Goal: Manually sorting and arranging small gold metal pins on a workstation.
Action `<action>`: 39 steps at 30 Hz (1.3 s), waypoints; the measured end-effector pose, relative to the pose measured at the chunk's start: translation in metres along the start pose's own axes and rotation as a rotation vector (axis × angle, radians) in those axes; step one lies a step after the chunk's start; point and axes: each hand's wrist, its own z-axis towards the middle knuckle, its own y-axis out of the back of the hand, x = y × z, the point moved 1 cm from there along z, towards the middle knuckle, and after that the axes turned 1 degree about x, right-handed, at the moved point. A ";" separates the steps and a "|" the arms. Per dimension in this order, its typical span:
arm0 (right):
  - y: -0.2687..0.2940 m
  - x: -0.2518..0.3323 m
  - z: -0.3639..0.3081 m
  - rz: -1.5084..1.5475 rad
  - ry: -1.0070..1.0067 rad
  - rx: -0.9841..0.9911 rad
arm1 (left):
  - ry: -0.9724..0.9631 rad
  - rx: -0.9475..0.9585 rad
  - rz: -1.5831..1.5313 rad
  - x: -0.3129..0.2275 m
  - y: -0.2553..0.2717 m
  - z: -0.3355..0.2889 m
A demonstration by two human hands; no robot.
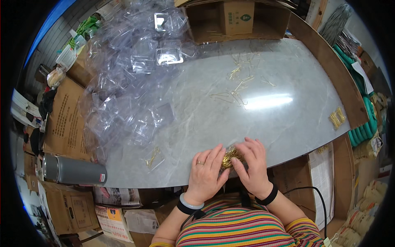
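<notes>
A small heap of gold-coloured wire hooks (pixel 233 157) lies at the near edge of the grey table, between my two hands. My left hand (pixel 207 169), with a ring on one finger, cups the heap from the left, its fingers close together and its thumb against the near side. From the right, my right hand (pixel 254 164) curves over the same heap, its thumb on the wires and its fingertips slightly blurred. Parts of the heap are hidden under the fingers.
A big pile of clear plastic boxes (pixel 140 94) covers the table's left. Loose gold hooks (pixel 238 86) lie scattered farther back, and a bundle (pixel 337 118) sits at the right edge. A grey bottle (pixel 76 170) lies at the left edge. Cardboard (pixel 329 70) borders the right side.
</notes>
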 end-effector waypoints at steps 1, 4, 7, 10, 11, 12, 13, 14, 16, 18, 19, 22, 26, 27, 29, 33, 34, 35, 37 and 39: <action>0.002 0.001 0.003 0.000 -0.001 0.001 | -0.001 0.000 0.017 0.000 0.000 -0.001; 0.004 0.006 0.013 -0.062 0.113 0.034 | -0.007 0.001 0.043 0.000 0.000 -0.001; -0.005 0.002 0.007 -0.190 0.140 0.059 | -0.008 -0.003 0.021 0.003 -0.001 -0.002; -0.007 -0.002 -0.001 0.003 0.065 0.000 | 0.002 -0.005 -0.110 0.004 0.004 -0.002; -0.003 -0.001 -0.001 0.006 0.067 0.002 | 0.005 -0.002 -0.210 0.005 0.007 -0.002; 0.002 0.002 -0.001 -0.072 0.129 0.073 | 0.008 -0.004 -0.207 0.007 0.008 -0.004; 0.007 0.007 0.000 -0.151 0.191 0.144 | 0.008 0.007 -0.256 0.010 0.008 -0.005; 0.008 0.012 0.001 -0.209 0.172 0.158 | 0.008 0.018 -0.306 0.013 0.009 -0.007; 0.001 0.008 -0.004 -0.169 0.129 0.131 | -0.001 0.025 -0.339 0.017 0.010 -0.008; -0.004 0.009 -0.007 -0.050 0.021 0.086 | -0.015 0.030 -0.373 0.019 0.009 -0.007; -0.005 0.011 -0.006 -0.049 0.026 0.086 | -0.027 0.042 -0.388 0.021 0.009 -0.008; -0.007 0.017 -0.004 -0.031 -0.058 0.130 | -0.035 0.059 -0.412 0.022 0.010 -0.009; -0.003 0.028 -0.005 -0.258 0.077 0.161 | -0.026 0.065 -0.463 0.025 0.009 -0.013; -0.001 0.029 -0.006 -0.290 0.082 0.185 | -0.024 0.053 -0.463 0.026 0.008 -0.014; -0.008 0.021 -0.007 -0.270 0.095 0.145 | 0.034 0.052 -0.629 0.029 0.006 -0.014; -0.008 0.026 -0.003 -0.286 0.172 0.082 | 0.101 0.003 -0.788 0.030 0.005 -0.017; -0.010 0.023 -0.003 -0.269 0.155 0.086 | 0.078 -0.016 -0.775 0.031 0.005 -0.016; -0.011 0.022 -0.001 -0.251 0.138 0.090 | 0.056 -0.034 -0.761 0.031 0.005 -0.016; -0.008 0.027 0.003 -0.288 0.142 0.066 | 0.112 -0.093 -0.813 0.027 0.005 -0.016; -0.006 0.028 0.000 -0.326 0.138 0.045 | 0.172 -0.146 -0.871 0.022 0.003 -0.020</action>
